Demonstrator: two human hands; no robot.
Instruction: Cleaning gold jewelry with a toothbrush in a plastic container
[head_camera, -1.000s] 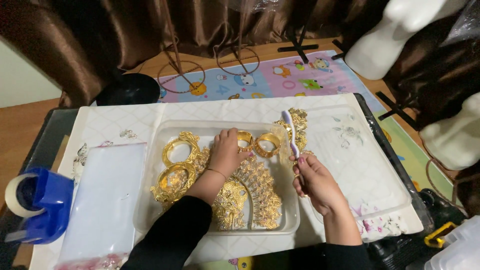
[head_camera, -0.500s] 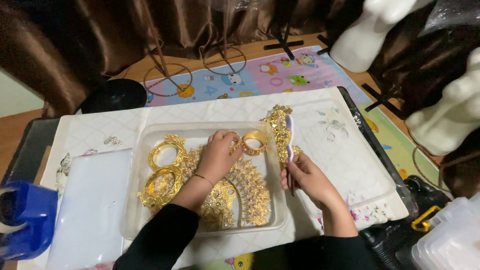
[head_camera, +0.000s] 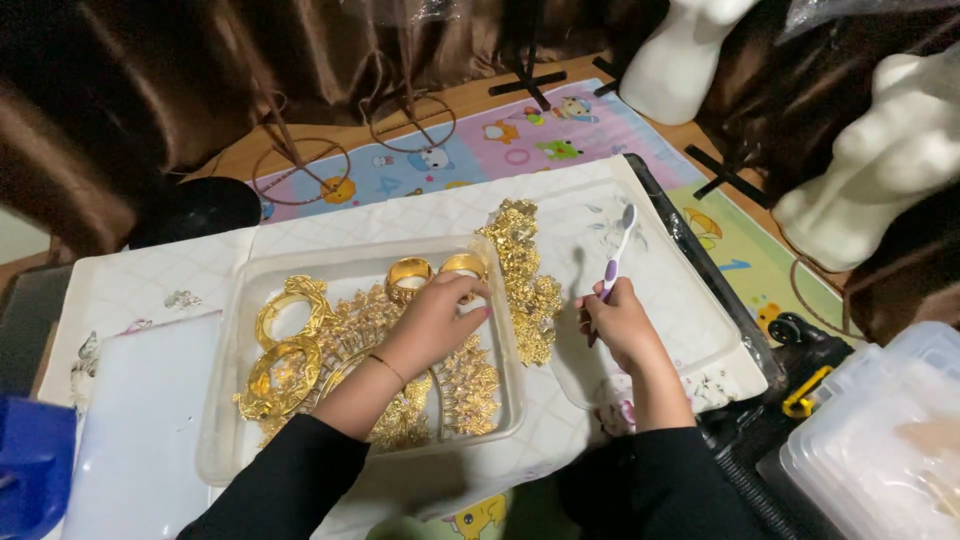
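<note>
Gold jewellery (head_camera: 400, 340) fills the clear plastic tray (head_camera: 225, 400) on the counter (head_camera: 140, 285): round bangles, ornate filigree pieces, shiny metal. We see our left hand (head_camera: 435, 320) resting on the pile, fingers curled over a bangle (head_camera: 462, 268). Our right hand (head_camera: 620, 325), just beside the tray, grips a white-and-purple toothbrush (head_camera: 618, 250), bristles up. One gold chain piece (head_camera: 525, 280) drapes over the tray's rim.
</note>
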